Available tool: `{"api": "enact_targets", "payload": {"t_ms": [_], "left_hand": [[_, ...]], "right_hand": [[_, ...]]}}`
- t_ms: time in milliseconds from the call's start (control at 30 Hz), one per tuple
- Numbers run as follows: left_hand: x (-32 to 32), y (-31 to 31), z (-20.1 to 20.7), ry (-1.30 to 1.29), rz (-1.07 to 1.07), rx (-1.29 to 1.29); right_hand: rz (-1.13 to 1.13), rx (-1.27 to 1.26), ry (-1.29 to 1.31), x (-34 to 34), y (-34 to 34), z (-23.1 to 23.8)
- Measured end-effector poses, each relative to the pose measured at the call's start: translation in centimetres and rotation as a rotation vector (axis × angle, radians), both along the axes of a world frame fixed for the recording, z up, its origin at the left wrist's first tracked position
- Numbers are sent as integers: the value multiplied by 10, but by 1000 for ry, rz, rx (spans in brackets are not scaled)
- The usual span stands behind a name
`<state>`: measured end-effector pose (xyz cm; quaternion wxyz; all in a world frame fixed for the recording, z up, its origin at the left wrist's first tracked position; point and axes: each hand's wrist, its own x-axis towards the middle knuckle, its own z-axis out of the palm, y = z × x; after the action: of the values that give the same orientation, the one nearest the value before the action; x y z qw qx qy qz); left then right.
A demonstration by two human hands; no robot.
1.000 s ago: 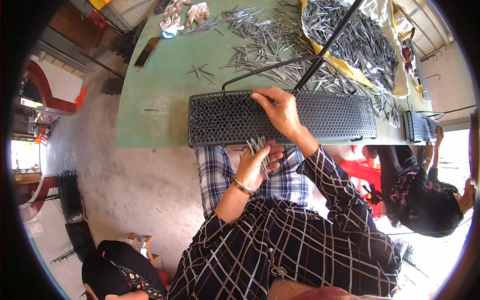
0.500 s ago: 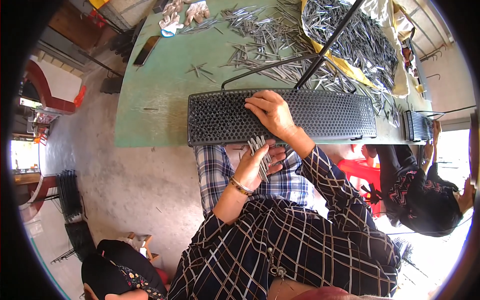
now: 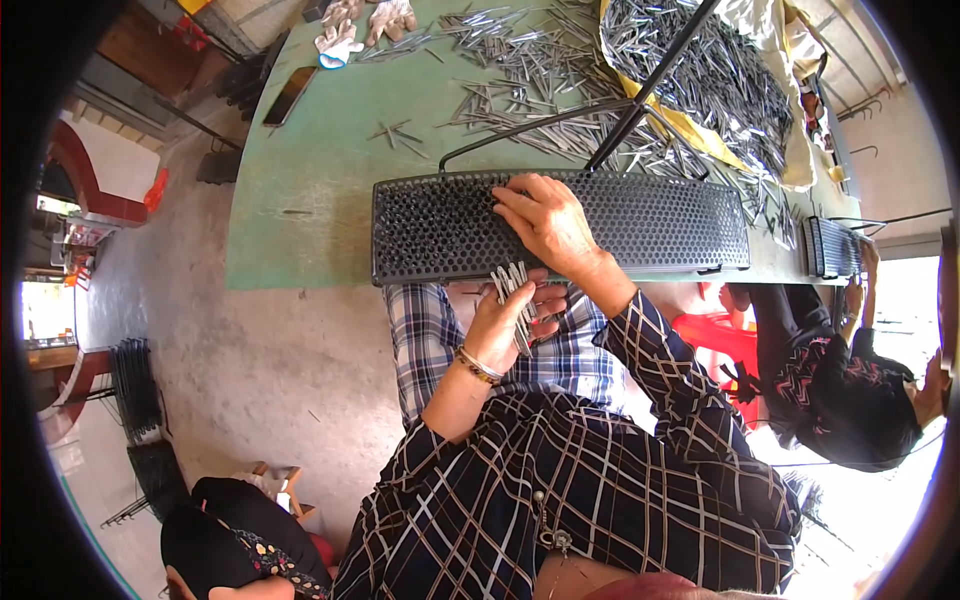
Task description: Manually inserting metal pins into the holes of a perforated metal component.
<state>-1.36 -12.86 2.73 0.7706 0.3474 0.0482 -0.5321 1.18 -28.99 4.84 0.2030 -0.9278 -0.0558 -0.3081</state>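
Observation:
A long black perforated panel (image 3: 660,215) with rows of round holes lies across the near edge of the table, above my lap. Its left half looks darker and glossier, as if many holes are filled, though each is too small to make out. My right hand (image 3: 550,228) rests over the panel left of its middle, fingertips bent down together at the holes. Whatever they pinch is hidden. Just below the panel's front edge, my left hand (image 3: 497,328) is turned palm up, its thumb across a bundle of thin grey metal rods (image 3: 512,290).
Loose rods (image 3: 530,90) lie scattered over the green table (image 3: 330,180). An open yellow-edged sack (image 3: 640,95) full of rods stands behind the panel, with a black bar frame in front. Work gloves (image 3: 338,42) and a phone (image 3: 291,96) lie far left. A co-worker (image 3: 840,390) handles another panel (image 3: 834,248) at right.
The view has shifted slightly. My right fingertips stay at about the same place on the panel, and my left hand still holds the rods below its edge.

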Motion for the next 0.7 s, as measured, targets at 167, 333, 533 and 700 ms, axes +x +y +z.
{"api": "enact_targets", "payload": {"t_ms": [167, 333, 533, 700], "left_hand": [[2, -1, 4, -36, 39, -26], [2, -4, 8, -83, 47, -54], [0, -4, -2, -41, 69, -23], [-2, -6, -1, -57, 31, 43]], "right_hand": [[38, 514, 263, -24, -6, 15], [183, 866, 686, -40, -13, 18], [-49, 913, 584, -31, -17, 23], [-103, 917, 205, -9, -14, 11]]}}
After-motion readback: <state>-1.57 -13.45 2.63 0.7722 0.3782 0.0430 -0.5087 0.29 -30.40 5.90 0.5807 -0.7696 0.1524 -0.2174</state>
